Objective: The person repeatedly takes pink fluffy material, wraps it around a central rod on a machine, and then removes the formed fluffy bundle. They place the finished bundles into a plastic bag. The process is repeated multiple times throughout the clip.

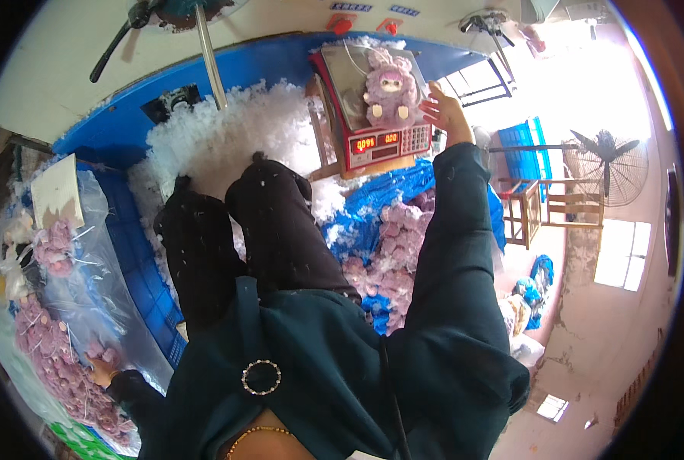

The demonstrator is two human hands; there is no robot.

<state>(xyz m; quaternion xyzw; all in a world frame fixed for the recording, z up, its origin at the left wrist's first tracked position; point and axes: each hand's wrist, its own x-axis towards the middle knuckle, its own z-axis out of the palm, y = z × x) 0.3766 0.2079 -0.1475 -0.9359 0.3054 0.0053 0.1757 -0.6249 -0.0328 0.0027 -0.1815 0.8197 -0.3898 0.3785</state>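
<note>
1. The left hand (101, 373) is half buried among pale purple plush pieces (50, 360); its fingers are hidden.
2. The scale (378, 115) readout digits are too small to make out.
3. The right hand (444, 110) shows only its back; its palm is unseen.

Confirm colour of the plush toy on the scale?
Pale purple plush toy, with pinkish ears; clearest in the head view.

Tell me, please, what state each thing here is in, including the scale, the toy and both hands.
Scale: switched on, red digits lit.
Plush toy: lying on the scale pan, stuffed.
Right hand: open, beside the toy, holding nothing.
Left hand: down among the pink toy skins; grip unclear.
White stuffing: loose, heaped in the blue bin.
Standing fan: blades sharp, apparently not spinning.
</note>
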